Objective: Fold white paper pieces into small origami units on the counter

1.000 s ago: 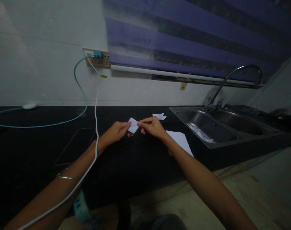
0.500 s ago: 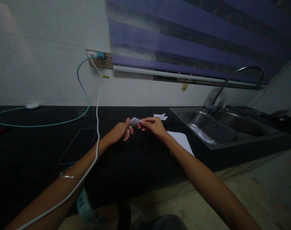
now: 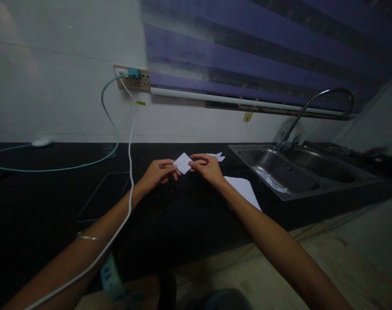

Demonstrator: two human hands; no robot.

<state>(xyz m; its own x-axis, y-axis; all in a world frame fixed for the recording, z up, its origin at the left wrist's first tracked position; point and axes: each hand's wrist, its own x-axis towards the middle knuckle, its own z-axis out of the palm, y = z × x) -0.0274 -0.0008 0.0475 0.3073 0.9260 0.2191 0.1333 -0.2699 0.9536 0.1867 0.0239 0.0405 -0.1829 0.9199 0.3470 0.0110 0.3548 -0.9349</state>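
Note:
Between my two hands is a small square of folded white paper (image 3: 183, 163), turned like a diamond, with crease lines on its face. My left hand (image 3: 157, 173) pinches its left corner between thumb and fingers. At the right corner, my right hand (image 3: 208, 168) grips it with thumb and index finger. Just behind my right hand lies a folded white paper piece (image 3: 217, 156) with pointed ends, partly hidden by the hand. A stack of white paper sheets (image 3: 243, 189) rests beside my right forearm.
A dark tablet-like slab (image 3: 104, 196) lies on the black counter (image 3: 170, 232) by my left forearm. A white cable (image 3: 130, 159) drops from the socket strip (image 3: 136, 81) across that arm. At the right stands a steel double sink (image 3: 281, 198) with a curved faucet (image 3: 299, 114).
The folded paper has turned from a narrow, tilted shape to a flat diamond facing me. My left hand has shifted its hold, its fingers now stretched along the paper's left corner.

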